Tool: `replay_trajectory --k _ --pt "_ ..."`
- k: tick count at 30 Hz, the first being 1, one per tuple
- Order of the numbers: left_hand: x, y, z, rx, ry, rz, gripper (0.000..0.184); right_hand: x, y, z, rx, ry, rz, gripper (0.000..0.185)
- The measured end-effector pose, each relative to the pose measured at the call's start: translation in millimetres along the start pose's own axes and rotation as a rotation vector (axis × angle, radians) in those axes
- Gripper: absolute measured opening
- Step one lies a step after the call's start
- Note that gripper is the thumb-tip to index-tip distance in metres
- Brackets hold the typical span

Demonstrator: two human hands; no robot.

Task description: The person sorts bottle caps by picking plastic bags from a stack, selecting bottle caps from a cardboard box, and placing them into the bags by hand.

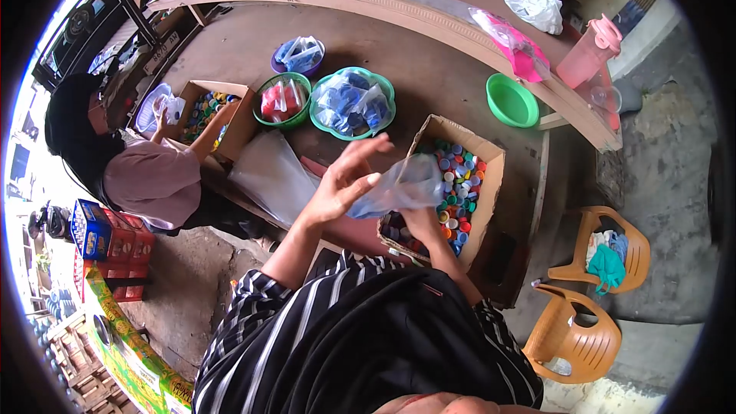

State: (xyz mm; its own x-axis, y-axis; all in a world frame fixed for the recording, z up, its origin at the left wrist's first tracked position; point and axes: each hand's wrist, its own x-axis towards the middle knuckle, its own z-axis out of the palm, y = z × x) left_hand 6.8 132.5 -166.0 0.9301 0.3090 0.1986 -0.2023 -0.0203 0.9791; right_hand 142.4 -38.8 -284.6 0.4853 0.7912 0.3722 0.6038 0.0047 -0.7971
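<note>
A clear plastic bag [406, 182] hangs over the edge of a cardboard box [491, 176] filled with coloured bottle caps [460, 192]. My right hand [420, 222] is at the bag's lower part, its fingers hidden behind the plastic. Beside the bag's left side, my left hand [349, 180] is raised with its fingers apart, holding nothing. Left of my hands lies a larger clear plastic sheet [272, 172]. Beyond them stand a teal basin [354, 103] of bagged blue caps, a green basin [282, 100] with bagged red caps and a purple bowl [298, 55] with bagged blue ones.
At the left a person [149, 180] reaches into another cardboard box [230, 92] of caps. An empty green basin [512, 100] stands near the wooden rail [429, 11]. A pink pitcher [586, 54] is at the upper right. Orange chairs [575, 333] stand at the lower right.
</note>
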Motion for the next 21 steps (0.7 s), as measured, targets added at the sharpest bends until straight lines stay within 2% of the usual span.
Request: replay_trajectory --k 2,4,5,6,7,8,10,13,16,17,21 --pt "7 -30 -15 -0.043 -0.019 0.086 0.091 13 -15 -17 0.471 0.030 0.279 0.015" --pt "10 -58 -20 -0.184 -0.174 -0.053 0.114 23 -9 -24 0.645 0.058 0.200 0.016" --pt "6 -68 -9 -0.350 -0.238 -0.143 0.123 24 -9 -31 0.684 0.030 0.251 0.015" --pt "3 -94 -10 -0.237 -0.291 -0.147 0.119 27 -20 -40 0.721 0.002 0.300 0.016" --pt "0 -79 -2 -0.147 -0.348 -0.300 0.110 30 -24 -45 0.744 0.031 0.333 0.016" --pt "-4 -84 7 -0.111 -0.321 -0.336 0.091 29 -28 -48 0.769 0.059 0.372 0.017" --pt "-6 -112 19 -0.260 -0.370 -0.364 0.065 26 -24 -52 0.794 0.116 0.432 0.018" --pt "-10 -131 24 -0.332 -0.336 -0.480 0.045 19 -7 -54 0.791 0.218 0.468 0.020" --pt "-12 -134 28 -0.329 -0.301 -0.456 0.039 19 -25 -66 0.842 0.248 0.521 0.021" --pt "-12 -133 30 -0.338 -0.317 -0.446 0.040 18 -32 -68 0.706 0.293 0.544 0.022" --pt "-8 -114 44 -0.211 -0.292 -0.349 0.042 -5 -11 -73 0.611 0.230 0.491 0.023"
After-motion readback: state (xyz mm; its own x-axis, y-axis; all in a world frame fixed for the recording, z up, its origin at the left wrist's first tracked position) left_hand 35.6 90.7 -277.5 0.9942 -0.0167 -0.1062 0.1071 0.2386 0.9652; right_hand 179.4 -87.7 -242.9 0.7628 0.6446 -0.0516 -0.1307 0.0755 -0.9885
